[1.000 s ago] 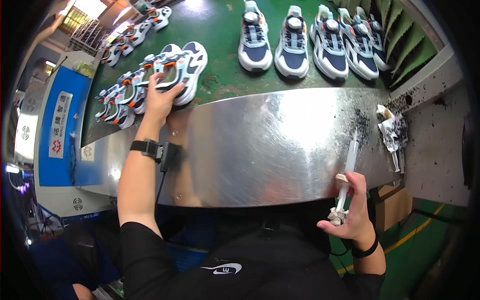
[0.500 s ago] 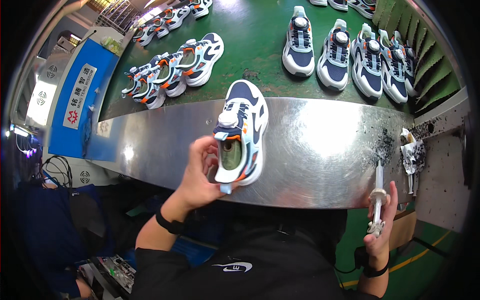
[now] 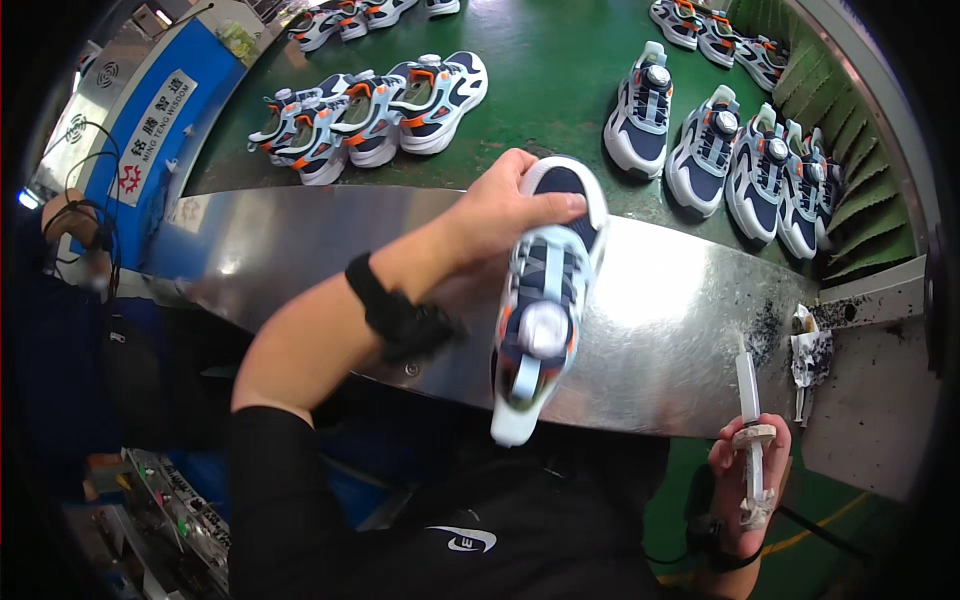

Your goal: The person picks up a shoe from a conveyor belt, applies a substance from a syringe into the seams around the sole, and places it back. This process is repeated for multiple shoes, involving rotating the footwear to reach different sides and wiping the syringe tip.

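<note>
My left hand (image 3: 500, 215) grips a white, navy and light-blue sneaker (image 3: 545, 300) by its toe end, holding it above the shiny metal bench (image 3: 300, 250) with its top side and round dial facing me. The heel points toward my body. A black band is on that wrist. Lower right, my right hand (image 3: 745, 475) holds a clear plastic syringe (image 3: 750, 430) upright, off the bench's near edge.
A green belt (image 3: 540, 90) beyond the bench carries a row of orange-trimmed sneakers (image 3: 375, 105) at left and navy ones (image 3: 740, 150) at right. A stained cloth and small tools (image 3: 810, 350) lie at the bench's right end. A blue machine panel (image 3: 150, 130) stands at left.
My left hand took a sneaker off the belt, brought it over the bench and turned it, so its top now faces me. The right hand keeps holding the syringe.
</note>
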Tool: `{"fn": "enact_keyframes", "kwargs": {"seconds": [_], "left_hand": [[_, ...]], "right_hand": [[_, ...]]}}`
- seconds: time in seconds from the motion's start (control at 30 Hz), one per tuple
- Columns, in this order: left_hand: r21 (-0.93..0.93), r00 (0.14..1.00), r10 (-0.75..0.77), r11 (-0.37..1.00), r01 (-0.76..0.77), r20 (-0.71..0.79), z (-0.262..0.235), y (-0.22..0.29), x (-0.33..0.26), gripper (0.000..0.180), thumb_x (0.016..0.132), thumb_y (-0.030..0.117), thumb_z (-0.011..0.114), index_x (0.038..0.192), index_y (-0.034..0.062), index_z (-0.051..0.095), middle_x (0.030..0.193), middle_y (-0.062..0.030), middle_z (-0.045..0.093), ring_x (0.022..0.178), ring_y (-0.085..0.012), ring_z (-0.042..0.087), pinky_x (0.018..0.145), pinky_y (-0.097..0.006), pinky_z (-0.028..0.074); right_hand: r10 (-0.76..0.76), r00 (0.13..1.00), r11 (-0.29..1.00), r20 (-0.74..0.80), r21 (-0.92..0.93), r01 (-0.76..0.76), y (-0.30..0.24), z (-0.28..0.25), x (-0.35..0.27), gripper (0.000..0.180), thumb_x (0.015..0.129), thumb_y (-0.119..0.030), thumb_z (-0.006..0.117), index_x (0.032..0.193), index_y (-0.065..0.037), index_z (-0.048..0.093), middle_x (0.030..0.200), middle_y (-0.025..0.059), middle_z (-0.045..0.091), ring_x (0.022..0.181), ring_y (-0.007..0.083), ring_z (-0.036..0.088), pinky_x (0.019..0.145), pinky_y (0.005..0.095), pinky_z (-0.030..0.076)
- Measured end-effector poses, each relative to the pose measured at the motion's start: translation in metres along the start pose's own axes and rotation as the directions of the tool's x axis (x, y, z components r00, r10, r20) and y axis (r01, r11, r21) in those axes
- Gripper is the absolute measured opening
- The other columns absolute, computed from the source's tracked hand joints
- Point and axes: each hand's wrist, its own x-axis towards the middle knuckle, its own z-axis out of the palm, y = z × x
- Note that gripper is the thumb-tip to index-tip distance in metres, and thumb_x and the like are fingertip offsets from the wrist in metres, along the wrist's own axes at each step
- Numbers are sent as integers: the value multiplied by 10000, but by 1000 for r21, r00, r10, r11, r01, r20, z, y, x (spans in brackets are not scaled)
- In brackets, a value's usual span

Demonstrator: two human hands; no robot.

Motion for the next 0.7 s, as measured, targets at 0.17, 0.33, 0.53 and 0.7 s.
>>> {"fn": "enact_keyframes", "kwargs": {"seconds": [0.17, 0.33, 0.53, 0.7], "left_hand": [[-578, 968, 205, 812, -87, 142, 20, 9, -40, 486, 750, 80, 724, 1157, 20, 464, 990, -86, 611, 881, -151, 614, 795, -285, 508], [-649, 959, 207, 760, -33, 194, 17, 0, -49, 515, 724, 30, 729, 1182, 55, 495, 1022, -75, 623, 928, -164, 614, 845, -322, 497], [-545, 953, 219, 835, -71, 211, 16, -1, -58, 664, 563, 114, 827, 1137, 37, 501, 1062, -142, 607, 1008, -224, 602, 874, -351, 490], [-549, 909, 322, 825, -133, 263, 17, -3, -61, 606, 551, 43, 822, 1084, 32, 533, 1047, -158, 611, 1017, -252, 602, 878, -390, 497]], "right_hand": [[-102, 994, 991, 46, 87, 98, -20, 23, 23, 381, 836, -259, 566, 1166, -128, 427, 933, 174, 563, 720, 219, 493, 623, 333, 399], [-193, 939, 967, 284, 215, 134, -39, 50, 45, 359, 888, -401, 516, 1124, -140, 444, 859, 194, 586, 727, 288, 513, 693, 424, 404], [-280, 833, 918, 477, 387, 87, -35, 73, 70, 680, 755, -540, 660, 1206, -110, 388, 919, 203, 555, 703, 233, 466, 616, 357, 353], [-294, 808, 905, 510, 420, 65, -35, 81, 76, 725, 732, -515, 710, 1224, -105, 370, 935, 215, 533, 674, 220, 456, 557, 338, 342]]}}
